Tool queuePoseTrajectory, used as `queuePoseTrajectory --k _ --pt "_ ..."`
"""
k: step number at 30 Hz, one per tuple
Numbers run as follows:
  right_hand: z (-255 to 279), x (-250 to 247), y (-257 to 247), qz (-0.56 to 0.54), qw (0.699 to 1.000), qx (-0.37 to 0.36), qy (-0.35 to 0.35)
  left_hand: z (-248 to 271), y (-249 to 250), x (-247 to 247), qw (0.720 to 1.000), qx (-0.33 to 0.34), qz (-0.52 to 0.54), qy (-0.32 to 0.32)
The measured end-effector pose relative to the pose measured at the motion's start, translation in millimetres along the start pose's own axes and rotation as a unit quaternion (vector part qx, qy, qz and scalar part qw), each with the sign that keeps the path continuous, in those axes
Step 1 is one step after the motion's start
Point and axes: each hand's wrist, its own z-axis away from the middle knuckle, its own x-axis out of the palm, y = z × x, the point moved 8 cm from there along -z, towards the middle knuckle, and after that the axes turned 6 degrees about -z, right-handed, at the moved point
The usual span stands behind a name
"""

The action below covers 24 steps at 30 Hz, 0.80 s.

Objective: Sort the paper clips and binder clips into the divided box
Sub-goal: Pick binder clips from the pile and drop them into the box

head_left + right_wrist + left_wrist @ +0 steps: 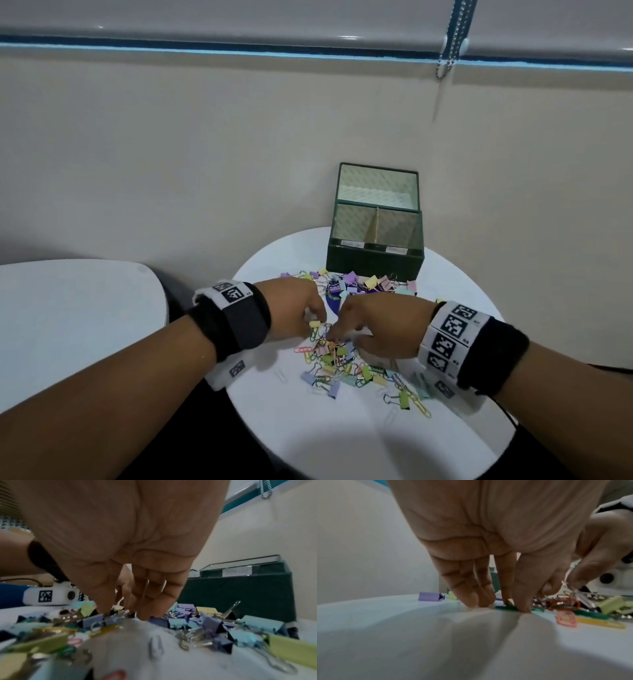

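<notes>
Colourful paper clips and binder clips (346, 366) lie heaped on a round white table (342, 438). More binder clips (356, 284) sit in front of the dark green divided box (373, 260), whose lid stands open and whose two compartments look empty. Both hands meet at the middle of the heap. My left hand (313, 320) points down, thumb and forefinger pinching a green paper clip (503, 607) against the table. My right hand (337, 337) reaches in beside it; the left wrist view shows it (563, 586) pinching the wire handle of a binder clip (583, 599).
A second white table (68, 325) stands to the left across a dark gap. The wall runs close behind the box, and a blind chain (448, 44) hangs at upper right. A lone purple binder clip (429, 596) lies left of my left hand.
</notes>
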Motion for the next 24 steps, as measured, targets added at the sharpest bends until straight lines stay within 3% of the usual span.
queuePoseTrajectory --k 10,14,20,24 --pt "-6.3 -8.9 28.2 0.028 0.995 0.075 0.052 -5.2 -10.2 -16.9 0.993 -0.04 0.054 0.096" --pt "-9.1 -8.7 19.2 0.012 0.997 0.056 0.043 -3.7 -14.0 -17.3 0.991 -0.051 0.06 0.105" --pt "-14.4 0.0 24.7 0.029 0.996 0.077 0.015 1.5 18.2 3.9 0.997 0.069 0.044 0.007" --pt "-9.7 -13.4 37.2 -0.002 0.994 0.094 0.05 -0.4 21.3 3.5 0.996 0.082 0.029 -0.003"
